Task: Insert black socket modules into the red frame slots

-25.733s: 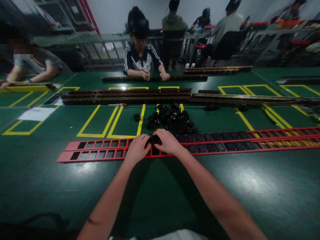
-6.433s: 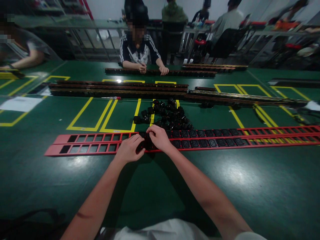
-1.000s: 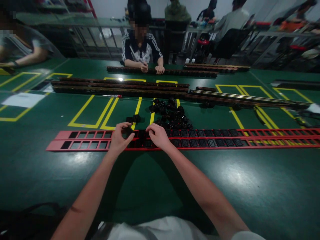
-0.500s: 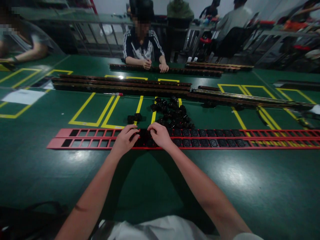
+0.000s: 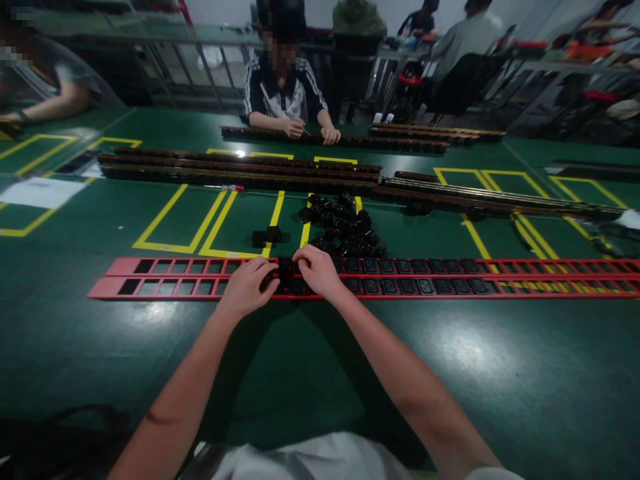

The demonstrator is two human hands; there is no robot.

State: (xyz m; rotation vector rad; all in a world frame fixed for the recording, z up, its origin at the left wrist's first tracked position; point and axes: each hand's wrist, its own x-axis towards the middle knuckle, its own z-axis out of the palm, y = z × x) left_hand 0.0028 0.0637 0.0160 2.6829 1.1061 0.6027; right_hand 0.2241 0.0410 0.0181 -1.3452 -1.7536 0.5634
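Two long red slotted strips [image 5: 113, 285] lie side by side across the green table. Black power sockets [image 5: 425, 286] fill the slots of their middle part. My left hand [image 5: 247, 288] rests over the strips with its fingers bent and its thumb apart from them. Dark socket faces show in that gap, and no held part can be seen. Just right of it, my right hand [image 5: 319, 270] is curled over the strips, fingertips down at a dark socket. What lies under those fingers is hidden. Loose black sockets [image 5: 350, 227] are heaped behind the strips.
A pair of loose black sockets [image 5: 267, 235] lies behind my left hand. Farther back run long dark rails [image 5: 240, 175], a red-tipped screwdriver [image 5: 234, 188] and white paper [image 5: 45, 192]. Across the table a person [image 5: 285, 93] works on another rail. Yellow tape marks rectangles.
My left hand has shifted slightly left and its thumb has moved farther from its fingers. My right hand stays almost in place. The whole view has drifted a little.
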